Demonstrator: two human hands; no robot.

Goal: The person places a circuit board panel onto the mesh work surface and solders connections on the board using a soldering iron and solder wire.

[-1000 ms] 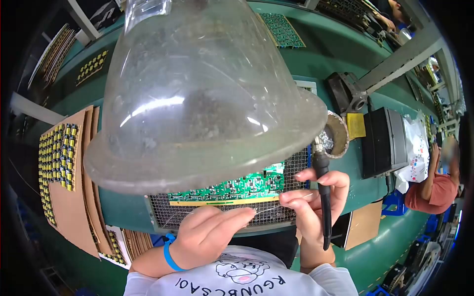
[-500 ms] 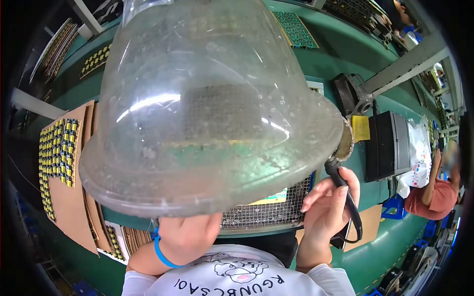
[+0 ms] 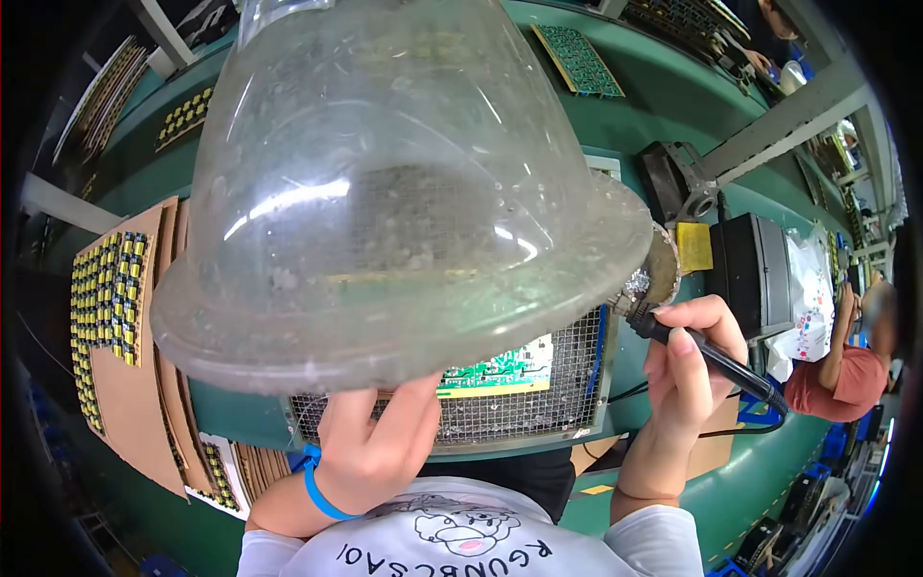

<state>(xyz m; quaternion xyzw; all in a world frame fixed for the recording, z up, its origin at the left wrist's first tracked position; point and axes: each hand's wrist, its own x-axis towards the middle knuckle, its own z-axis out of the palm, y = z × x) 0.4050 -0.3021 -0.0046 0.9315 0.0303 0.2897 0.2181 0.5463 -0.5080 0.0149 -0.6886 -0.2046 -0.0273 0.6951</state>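
My right hand (image 3: pixel 694 361) grips the black handle of a soldering iron (image 3: pixel 726 362), whose front end points into a round metal cup (image 3: pixel 661 267) holding silvery bits. My left hand (image 3: pixel 380 433) is at the near edge of a green circuit board (image 3: pixel 500 373) that lies on a wire mesh tray (image 3: pixel 577 385). The fingertips of that hand are partly hidden under the rim of a clear plastic hood (image 3: pixel 404 212), so what they hold cannot be made out. Much of the board is seen only dimly through the hood.
Cardboard sheets with yellow-black components (image 3: pixel 111 298) stand at left. A yellow sponge (image 3: pixel 693 247), a black box (image 3: pixel 750 274) and a plastic bag (image 3: pixel 810 298) are at right. Another circuit board (image 3: pixel 577 60) lies at the back. A person in a red shirt (image 3: pixel 836 380) sits far right.
My hands have moved apart. The right one has turned the iron from upright between its fingers to a firm grip, tip at the cup. My left hand has shifted left to the board's edge.
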